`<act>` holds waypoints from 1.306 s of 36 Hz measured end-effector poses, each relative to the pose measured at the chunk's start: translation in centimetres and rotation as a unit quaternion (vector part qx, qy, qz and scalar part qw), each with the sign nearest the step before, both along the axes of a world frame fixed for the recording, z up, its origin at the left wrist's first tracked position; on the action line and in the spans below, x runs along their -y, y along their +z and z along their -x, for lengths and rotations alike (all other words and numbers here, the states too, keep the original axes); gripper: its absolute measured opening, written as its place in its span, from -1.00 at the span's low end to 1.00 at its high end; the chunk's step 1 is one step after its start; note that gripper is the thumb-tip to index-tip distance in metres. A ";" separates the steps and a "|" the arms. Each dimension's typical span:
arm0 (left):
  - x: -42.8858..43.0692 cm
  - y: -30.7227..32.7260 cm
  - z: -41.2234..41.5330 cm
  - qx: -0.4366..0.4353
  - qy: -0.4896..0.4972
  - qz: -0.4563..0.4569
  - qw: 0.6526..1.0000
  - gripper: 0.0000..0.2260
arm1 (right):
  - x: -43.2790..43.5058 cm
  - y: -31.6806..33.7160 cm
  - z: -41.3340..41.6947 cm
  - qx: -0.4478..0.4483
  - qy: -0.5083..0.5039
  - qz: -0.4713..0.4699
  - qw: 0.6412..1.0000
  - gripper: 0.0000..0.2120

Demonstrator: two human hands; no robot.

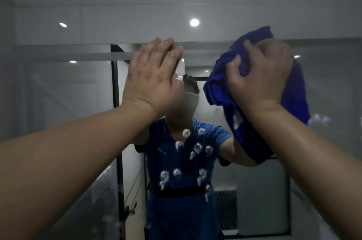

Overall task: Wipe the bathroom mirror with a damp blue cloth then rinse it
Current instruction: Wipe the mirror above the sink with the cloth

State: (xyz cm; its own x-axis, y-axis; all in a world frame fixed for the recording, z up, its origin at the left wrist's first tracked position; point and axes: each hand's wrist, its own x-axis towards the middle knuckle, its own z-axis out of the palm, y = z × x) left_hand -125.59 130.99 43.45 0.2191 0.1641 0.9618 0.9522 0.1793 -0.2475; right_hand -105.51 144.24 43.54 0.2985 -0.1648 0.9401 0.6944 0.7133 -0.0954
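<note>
Two bare forearms reach up to the mirror [58, 87]. The left hand [154, 75] lies flat with straight fingers against the glass at the mirror's top edge. To its right, the right hand [260, 75] clutches the bunched blue cloth [293, 87] against the glass near the same edge, above white foam blobs [195, 149] scattered lower on the mirror.

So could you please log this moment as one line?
right hand: grips cloth on mirror | left hand: flat | foam spots remain
</note>
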 end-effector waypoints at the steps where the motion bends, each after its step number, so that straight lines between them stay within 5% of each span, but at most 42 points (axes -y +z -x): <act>1: 0.0 0.0 0.0 -0.003 -0.004 -0.007 1.000 -0.44 | 0.5 -0.5 0.9 0.004 0.014 0.012 1.000 -0.60; 5: -0.3 0.0 0.1 -0.014 -0.016 -0.028 0.999 -0.44 | 2.9 -5.9 4.0 0.063 0.048 0.048 0.996 -0.50; 10: -0.2 0.0 0.1 -0.016 -0.014 -0.031 0.999 -0.43 | 5.1 -17.9 6.4 0.250 0.093 0.062 0.962 -0.33; 16: -0.1 0.0 0.2 -0.011 -0.006 -0.021 1.000 -0.43 | 3.8 -26.0 3.4 0.376 0.119 -0.013 0.919 -0.41; 20: -0.2 -0.1 0.3 -0.011 -0.008 -0.022 1.000 -0.43 | 1.3 -20.6 -0.1 0.308 0.117 -0.042 0.943 -0.46; 25: -0.1 -0.2 0.1 -0.001 0.001 -0.012 1.000 -0.43 | -0.5 -8.0 -1.6 0.065 0.075 0.008 0.995 -0.60; 28: -0.1 -0.2 0.1 0.001 0.003 -0.013 1.000 -0.44 | 0.1 -2.6 0.4 -0.070 0.082 0.051 0.993 -0.60; 31: 0.0 -0.2 0.1 -0.003 0.002 -0.016 1.000 -0.44 | 2.0 -1.7 3.5 -0.095 0.082 0.066 0.990 -0.60; 39: -0.1 -0.2 0.2 -0.013 -0.006 -0.023 1.000 -0.41 | 6.1 -13.6 8.4 0.153 0.103 0.042 0.982 -0.57; 47: 0.2 -0.2 -0.1 0.001 0.003 -0.008 1.000 -0.42 | 8.0 -26.3 9.3 0.423 0.125 0.032 0.897 -0.48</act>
State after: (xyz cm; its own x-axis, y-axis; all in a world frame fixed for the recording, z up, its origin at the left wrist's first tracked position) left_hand -125.50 130.77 43.23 0.2162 0.1503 0.9647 0.9516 0.1886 -0.2426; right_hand -114.78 136.19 17.26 -0.5056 -0.1305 0.8528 0.3558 0.8690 0.3439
